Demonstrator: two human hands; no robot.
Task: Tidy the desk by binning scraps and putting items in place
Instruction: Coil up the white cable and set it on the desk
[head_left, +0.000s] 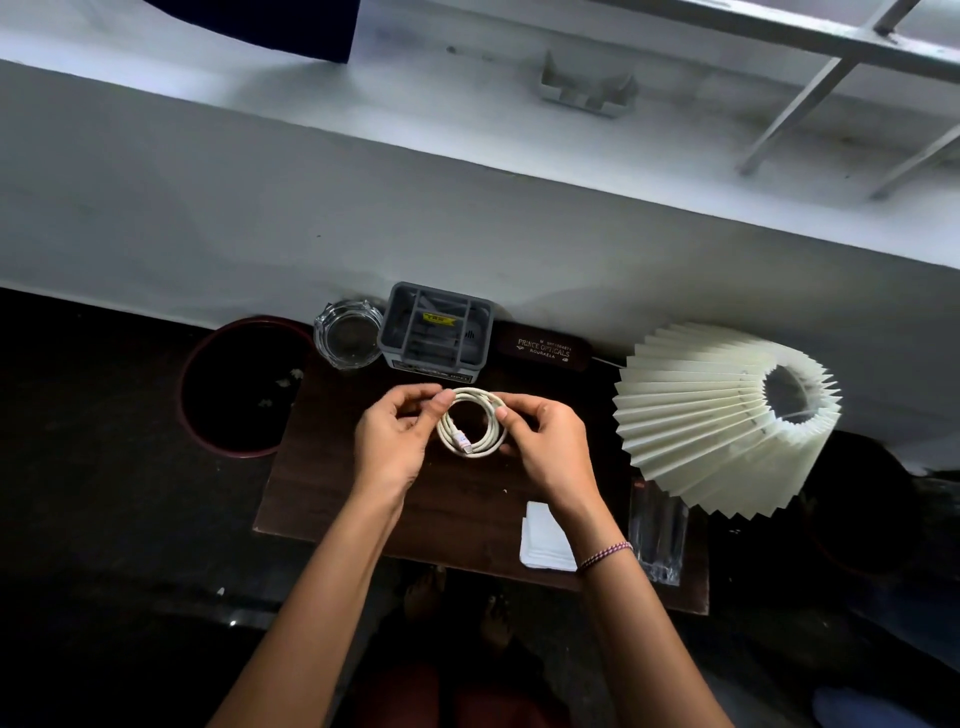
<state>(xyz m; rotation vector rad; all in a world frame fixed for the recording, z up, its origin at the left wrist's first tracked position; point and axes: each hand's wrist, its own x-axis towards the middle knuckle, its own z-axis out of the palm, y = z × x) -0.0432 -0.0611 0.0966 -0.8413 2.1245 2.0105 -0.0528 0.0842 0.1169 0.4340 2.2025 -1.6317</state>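
Two hands hold one coiled white cable (471, 422) in the air just above the middle of the dark wooden desk (332, 483). The left hand (397, 441) pinches the left side of the coil between thumb and fingers, and the right hand (545, 441) is clamped on its right side in the same way; a pink plug end lies inside the ring. I judge that the step in hand is the winding of the cable into a neat loop, and this seems nearly finished. At the far edge of the desk stands a grey organiser (436, 327) with several compartments, with a glass ashtray (347, 334) at its left and a brown spectacle case (543, 347) at its right. The next move probably calls for keeping the loops together with one hand while the coil goes to its place, maybe into the organiser. Folded white paper (540, 535) near the right wrist waits still on the desk.
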